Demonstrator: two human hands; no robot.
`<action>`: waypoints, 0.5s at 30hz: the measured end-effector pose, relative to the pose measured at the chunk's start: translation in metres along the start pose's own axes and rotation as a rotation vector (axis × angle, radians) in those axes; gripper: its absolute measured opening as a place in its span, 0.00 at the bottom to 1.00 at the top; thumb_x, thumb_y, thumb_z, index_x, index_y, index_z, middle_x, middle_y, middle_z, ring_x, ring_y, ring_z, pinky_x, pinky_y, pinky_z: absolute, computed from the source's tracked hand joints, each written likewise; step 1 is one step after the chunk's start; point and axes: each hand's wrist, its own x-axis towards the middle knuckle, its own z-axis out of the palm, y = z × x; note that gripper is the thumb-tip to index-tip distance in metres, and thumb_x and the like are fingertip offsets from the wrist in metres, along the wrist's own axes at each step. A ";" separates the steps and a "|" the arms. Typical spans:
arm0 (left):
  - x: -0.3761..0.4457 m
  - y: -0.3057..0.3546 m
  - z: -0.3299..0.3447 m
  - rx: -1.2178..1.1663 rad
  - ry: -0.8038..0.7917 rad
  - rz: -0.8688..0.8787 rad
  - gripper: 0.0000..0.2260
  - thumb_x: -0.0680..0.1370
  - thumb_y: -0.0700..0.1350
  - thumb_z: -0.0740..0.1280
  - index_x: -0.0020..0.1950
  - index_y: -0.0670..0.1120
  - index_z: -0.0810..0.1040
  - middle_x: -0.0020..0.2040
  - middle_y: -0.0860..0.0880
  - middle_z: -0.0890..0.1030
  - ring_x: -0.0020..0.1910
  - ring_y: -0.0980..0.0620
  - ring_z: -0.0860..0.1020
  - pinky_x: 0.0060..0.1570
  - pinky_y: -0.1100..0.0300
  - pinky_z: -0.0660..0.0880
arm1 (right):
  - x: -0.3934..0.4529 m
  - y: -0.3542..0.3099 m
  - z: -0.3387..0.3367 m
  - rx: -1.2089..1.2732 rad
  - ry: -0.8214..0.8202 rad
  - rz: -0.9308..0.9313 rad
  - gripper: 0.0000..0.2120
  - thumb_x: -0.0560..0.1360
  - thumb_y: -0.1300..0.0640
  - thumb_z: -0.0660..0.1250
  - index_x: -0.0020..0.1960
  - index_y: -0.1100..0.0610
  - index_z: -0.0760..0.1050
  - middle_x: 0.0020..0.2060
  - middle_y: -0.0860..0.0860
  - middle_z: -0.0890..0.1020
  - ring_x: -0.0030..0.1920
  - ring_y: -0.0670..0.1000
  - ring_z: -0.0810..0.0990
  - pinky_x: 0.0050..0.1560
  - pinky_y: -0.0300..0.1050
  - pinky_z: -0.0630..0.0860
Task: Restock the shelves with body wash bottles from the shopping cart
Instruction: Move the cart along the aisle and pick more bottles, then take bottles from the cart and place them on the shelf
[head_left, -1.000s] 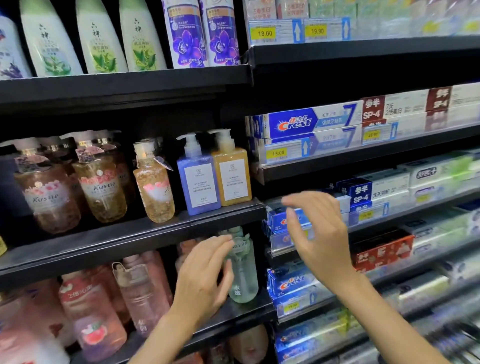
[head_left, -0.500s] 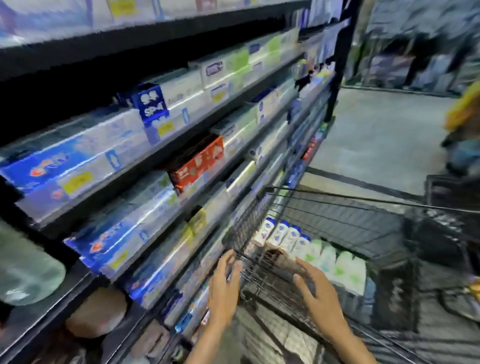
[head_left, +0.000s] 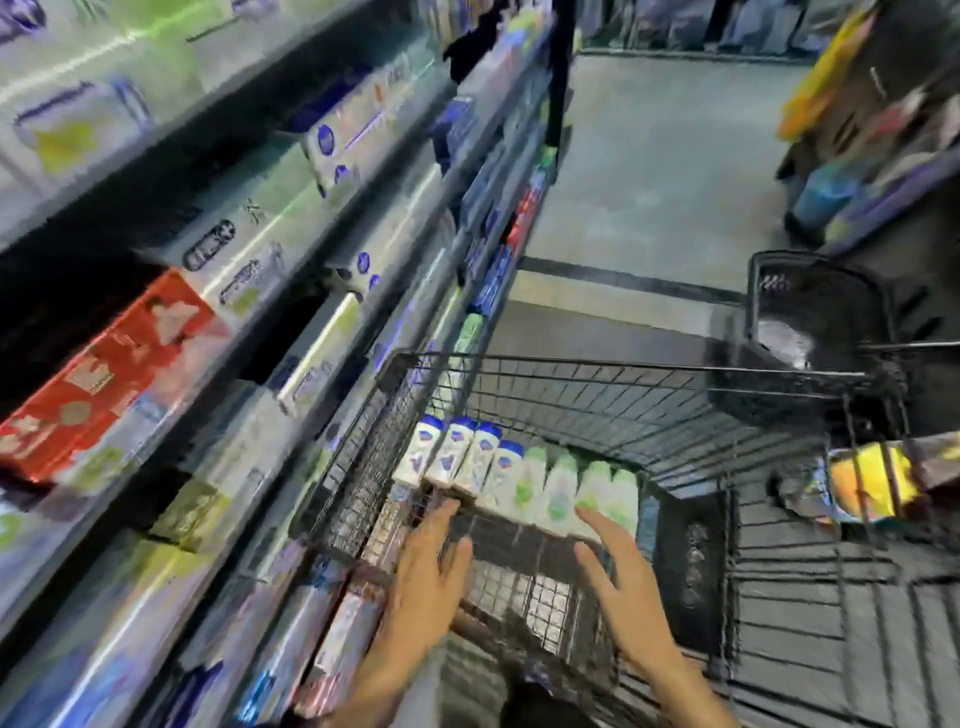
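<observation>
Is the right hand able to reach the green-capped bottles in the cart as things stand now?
Probably yes. The right hand is open inside the shopping cart, fingertips close to the green-capped bottles. The cart is open above and nothing lies between them.

Up and to the left of my grip, a red carton lies among blurred white and green boxes, with small blue packs further along. Ahead lies grey floor crossed by a dark stripe. Far right, a black basket; beyond it, a blurred display with yellow and blue goods.
</observation>
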 end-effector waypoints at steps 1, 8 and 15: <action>0.008 -0.002 0.005 0.003 -0.008 -0.012 0.19 0.80 0.43 0.63 0.72 0.46 0.68 0.69 0.57 0.66 0.68 0.62 0.62 0.66 0.73 0.55 | 0.009 0.003 0.000 0.012 -0.004 0.017 0.19 0.76 0.41 0.58 0.66 0.35 0.65 0.66 0.33 0.66 0.69 0.43 0.65 0.70 0.48 0.62; 0.070 -0.025 0.016 -0.041 -0.082 -0.203 0.23 0.79 0.54 0.63 0.72 0.51 0.67 0.72 0.50 0.68 0.71 0.50 0.67 0.71 0.47 0.63 | 0.059 0.022 0.017 0.023 -0.041 0.121 0.19 0.75 0.40 0.58 0.65 0.36 0.64 0.67 0.36 0.68 0.67 0.42 0.68 0.70 0.47 0.64; 0.151 -0.089 0.029 0.161 -0.050 -0.220 0.17 0.81 0.46 0.60 0.69 0.43 0.71 0.60 0.48 0.77 0.57 0.48 0.77 0.53 0.70 0.70 | 0.120 0.037 0.063 -0.054 0.011 0.213 0.18 0.78 0.48 0.61 0.68 0.42 0.66 0.64 0.37 0.67 0.64 0.46 0.71 0.68 0.44 0.66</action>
